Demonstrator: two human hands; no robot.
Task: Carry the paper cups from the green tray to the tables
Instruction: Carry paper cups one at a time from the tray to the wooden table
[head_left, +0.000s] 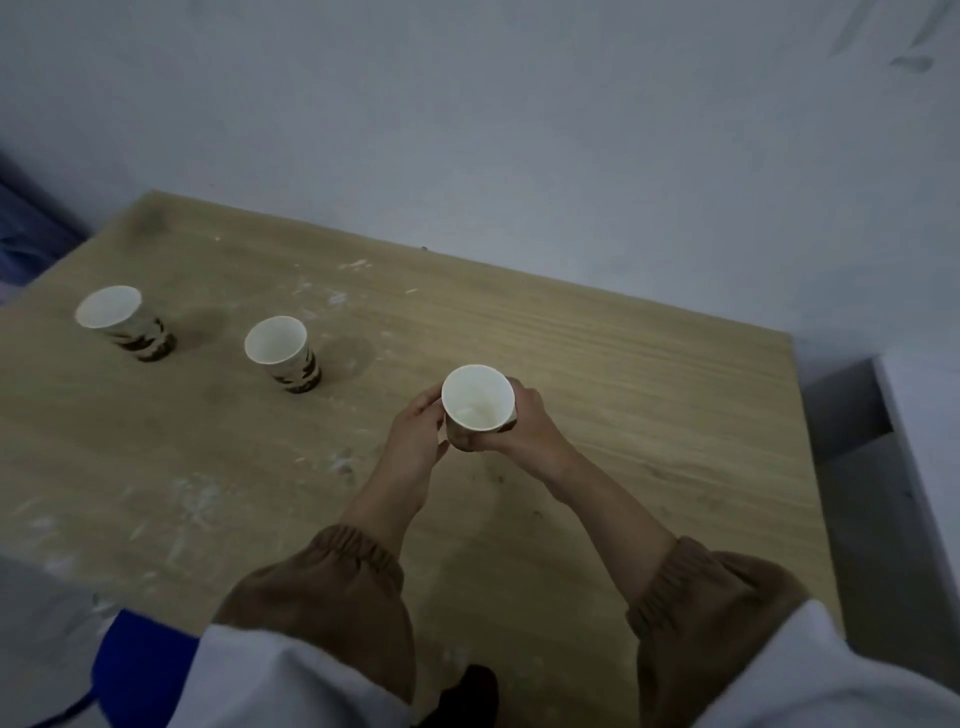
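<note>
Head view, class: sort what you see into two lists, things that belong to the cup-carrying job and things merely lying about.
Belongs to the job:
held cup
left hand
right hand
middle cup
far-left cup
wooden table

Just lying about:
blue object near the table's edge
white smears on the tabletop

Held paper cup (478, 399): lower wall hidden by both hands, base contact with table (649, 415) unclear. Blue object (140, 665) cut off at the bottom edge.

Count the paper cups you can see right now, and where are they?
3. One cup stands at the table's far left, a second cup stands right of it, and a third cup is held between the left hand and right hand. None looks hidden.
</note>
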